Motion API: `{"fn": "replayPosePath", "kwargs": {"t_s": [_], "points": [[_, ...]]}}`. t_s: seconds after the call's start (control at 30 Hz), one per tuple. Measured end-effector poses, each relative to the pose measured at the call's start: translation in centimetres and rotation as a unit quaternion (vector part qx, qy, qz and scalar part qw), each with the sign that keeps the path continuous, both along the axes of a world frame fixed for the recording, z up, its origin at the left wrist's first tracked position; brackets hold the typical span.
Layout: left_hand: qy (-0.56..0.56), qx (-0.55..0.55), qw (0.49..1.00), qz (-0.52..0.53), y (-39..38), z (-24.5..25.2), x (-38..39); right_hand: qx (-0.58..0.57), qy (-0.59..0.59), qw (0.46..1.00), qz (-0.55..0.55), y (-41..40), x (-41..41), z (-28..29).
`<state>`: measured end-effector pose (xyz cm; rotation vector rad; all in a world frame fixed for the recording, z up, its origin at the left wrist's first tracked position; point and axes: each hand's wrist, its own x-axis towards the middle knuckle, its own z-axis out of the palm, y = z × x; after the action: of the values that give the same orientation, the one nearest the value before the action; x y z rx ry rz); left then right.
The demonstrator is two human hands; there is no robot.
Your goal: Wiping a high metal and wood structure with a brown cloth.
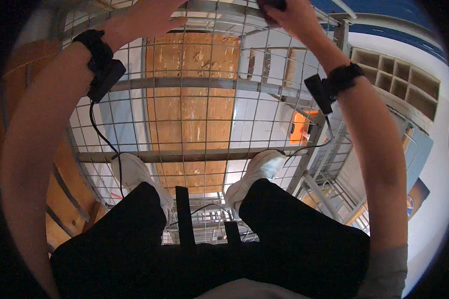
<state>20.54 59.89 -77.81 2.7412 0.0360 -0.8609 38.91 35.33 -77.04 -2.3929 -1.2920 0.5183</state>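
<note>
My left hand point(151, 18) reaches in at the top edge above the wire mesh. Its thumb stands apart from the fingers, and nothing shows between them; the fingertips are partly cut off by the frame. At the top right, my right hand point(293, 17) grips a dark object point(273, 8), too cropped to name. Each wrist carries a black strap with a small black box, the left box point(106, 80) and the right box point(319, 93), both trailing thin cables. Below the hands lies a metal grid platform point(207, 99) on steel crossbars, where my white shoes point(263, 166) rest.
Beneath the mesh runs a worn wooden board point(191, 112). An orange case point(300, 127) lies lower at the right. A compartmented shelf point(400, 80) is by the white wall. Wooden panels point(73, 187) border the left side. A blue surface point(389, 11) with a metal rail lies top right.
</note>
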Motion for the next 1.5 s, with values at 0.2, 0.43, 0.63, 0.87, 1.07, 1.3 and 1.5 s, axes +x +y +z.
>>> {"fn": "replayPosePath", "kwargs": {"t_s": [0.2, 0.43, 0.63, 0.87, 1.07, 1.3, 1.5], "points": [[-0.057, 0.002, 0.998, 0.032, -1.3, 0.6, -1.0, 0.031, -0.14, 0.99, 0.005, -0.3, -0.6, -3.6], [-0.069, 0.077, 0.995, 0.001, -0.9, -3.1, -1.0, 0.009, 0.027, 0.998, 0.048, 0.2, -2.3, -2.0], [-0.317, 0.171, 0.932, -0.031, -1.0, -5.7, -0.7, 0.115, -0.112, 0.986, 0.044, 2.5, -0.3, -4.4], [-0.347, 0.081, 0.934, 0.014, 0.0, -7.2, -2.9, 0.019, 0.065, 0.996, 0.056, 3.1, -6.1, -1.3], [-0.297, -0.004, 0.954, 0.047, 0.3, -5.4, -2.0, 0.018, -0.083, 0.994, 0.065, 6.6, -4.2, -3.4], [-0.28, 0.001, 0.958, 0.056, 1.1, -4.3, -4.1, -0.022, 0.015, 0.997, 0.077, 7.0, -5.1, -0.7], [-0.29, 0.011, 0.956, 0.036, 1.6, -4.0, -4.3, 0.041, -0.097, 0.992, 0.065, 8.9, -3.6, -3.1]]}}
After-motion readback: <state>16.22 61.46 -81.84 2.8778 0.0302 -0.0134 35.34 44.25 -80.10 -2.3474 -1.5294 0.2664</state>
